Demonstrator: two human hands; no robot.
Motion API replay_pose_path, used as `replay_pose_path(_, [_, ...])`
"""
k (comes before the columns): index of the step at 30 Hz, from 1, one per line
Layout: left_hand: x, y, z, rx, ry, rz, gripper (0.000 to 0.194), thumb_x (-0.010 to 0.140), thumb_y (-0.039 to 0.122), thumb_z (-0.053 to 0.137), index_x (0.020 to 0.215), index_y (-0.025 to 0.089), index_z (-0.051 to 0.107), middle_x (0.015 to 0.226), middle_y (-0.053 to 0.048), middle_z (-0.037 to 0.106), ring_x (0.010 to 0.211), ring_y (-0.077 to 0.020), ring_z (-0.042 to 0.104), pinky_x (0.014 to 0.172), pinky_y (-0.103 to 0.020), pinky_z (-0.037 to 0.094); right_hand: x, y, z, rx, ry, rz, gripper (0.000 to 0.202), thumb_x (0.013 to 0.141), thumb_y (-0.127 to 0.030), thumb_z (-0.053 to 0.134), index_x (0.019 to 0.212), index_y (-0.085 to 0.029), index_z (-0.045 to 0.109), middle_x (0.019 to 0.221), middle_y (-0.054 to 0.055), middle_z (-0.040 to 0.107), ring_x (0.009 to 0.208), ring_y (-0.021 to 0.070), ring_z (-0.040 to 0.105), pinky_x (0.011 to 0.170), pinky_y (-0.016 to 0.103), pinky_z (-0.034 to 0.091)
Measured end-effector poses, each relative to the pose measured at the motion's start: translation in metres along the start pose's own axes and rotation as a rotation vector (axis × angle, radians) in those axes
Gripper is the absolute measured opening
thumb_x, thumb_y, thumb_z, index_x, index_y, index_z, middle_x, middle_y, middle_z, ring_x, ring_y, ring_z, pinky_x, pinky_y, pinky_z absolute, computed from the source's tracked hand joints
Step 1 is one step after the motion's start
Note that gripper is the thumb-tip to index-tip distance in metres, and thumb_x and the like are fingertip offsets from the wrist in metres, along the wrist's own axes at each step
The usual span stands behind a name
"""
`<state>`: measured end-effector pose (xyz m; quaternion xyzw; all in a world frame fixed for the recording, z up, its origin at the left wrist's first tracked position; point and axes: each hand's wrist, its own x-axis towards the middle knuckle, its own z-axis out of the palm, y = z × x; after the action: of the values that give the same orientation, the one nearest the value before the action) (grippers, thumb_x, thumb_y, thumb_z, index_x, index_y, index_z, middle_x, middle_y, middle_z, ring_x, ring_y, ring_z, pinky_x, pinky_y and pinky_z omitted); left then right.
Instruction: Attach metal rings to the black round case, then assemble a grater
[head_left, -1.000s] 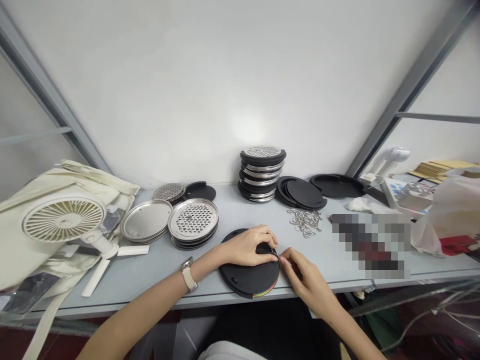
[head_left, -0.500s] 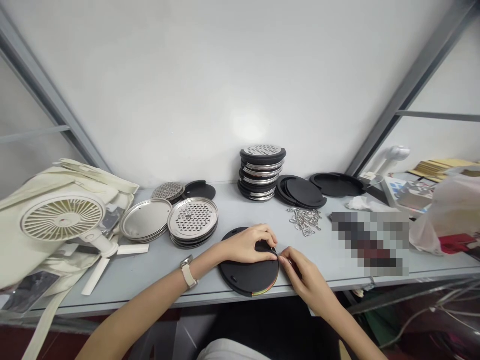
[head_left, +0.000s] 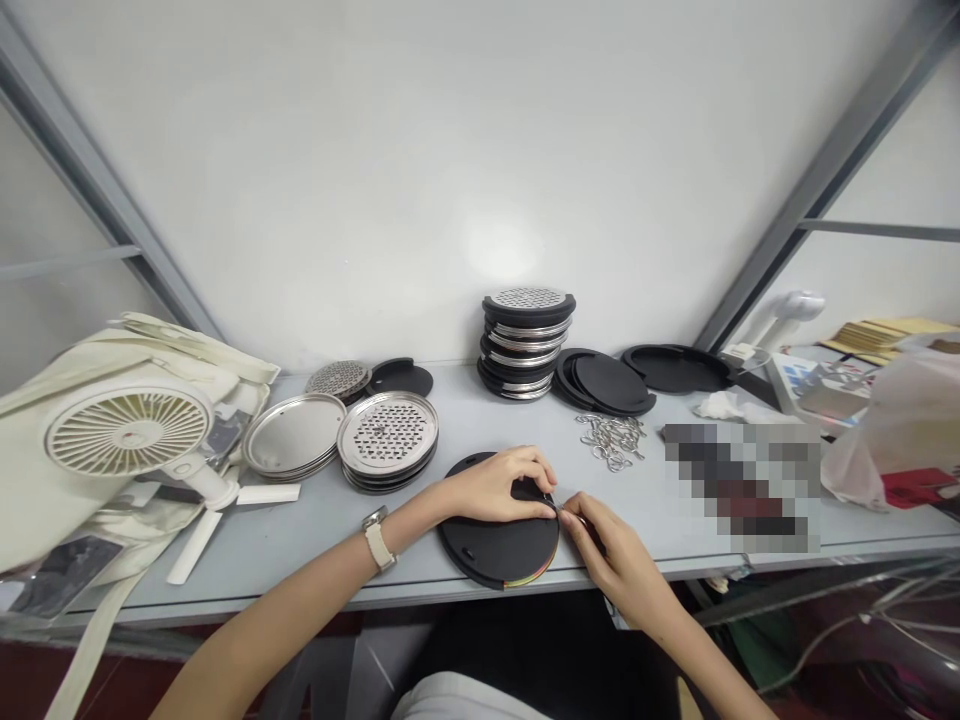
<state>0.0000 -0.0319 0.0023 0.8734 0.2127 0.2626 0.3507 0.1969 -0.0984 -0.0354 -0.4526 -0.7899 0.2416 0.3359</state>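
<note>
A black round disc (head_left: 502, 550) lies near the front edge of the table, with a slot in its face and a strip of coloured rim at its lower right. My left hand (head_left: 499, 487) rests over its upper part, thumb and fingers closed on the right edge. Close against that edge, my right hand (head_left: 609, 545) is pinched, its fingertips meeting my left fingertips. A small metallic glint shows between the two hands, but the piece is too small to name. To the right behind the hands lies a pile of small metal rings and clips (head_left: 611, 440).
A stack of black and metal discs (head_left: 527, 345) stands at the back, with black covers (head_left: 606, 382) to its right. Perforated metal discs (head_left: 388, 435) and plain metal discs (head_left: 296, 435) are stacked left. A white fan (head_left: 135, 435) and a plastic bag (head_left: 900, 420) flank the table.
The view shifts very slightly. Both hands stay at the right edge of the black disc with almost no movement.
</note>
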Motion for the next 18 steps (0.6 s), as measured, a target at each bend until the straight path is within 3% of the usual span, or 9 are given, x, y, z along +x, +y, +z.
replay_pose_path(18, [-0.0004,-0.0005,-0.0006,0.006,-0.006,0.019,0.016,0.077,0.026,0.066,0.087,0.015,0.059,0.102,-0.007,0.058,0.096,-0.0147,0.056,0.091,-0.028,0.044,0.0001,-0.0008,-0.0012,0.023,0.013,0.029,0.024,0.096,-0.031,0.034,0.077,-0.021,0.044,0.07,0.0,0.052,0.064,0.0148,0.05,0.059,0.024,0.041])
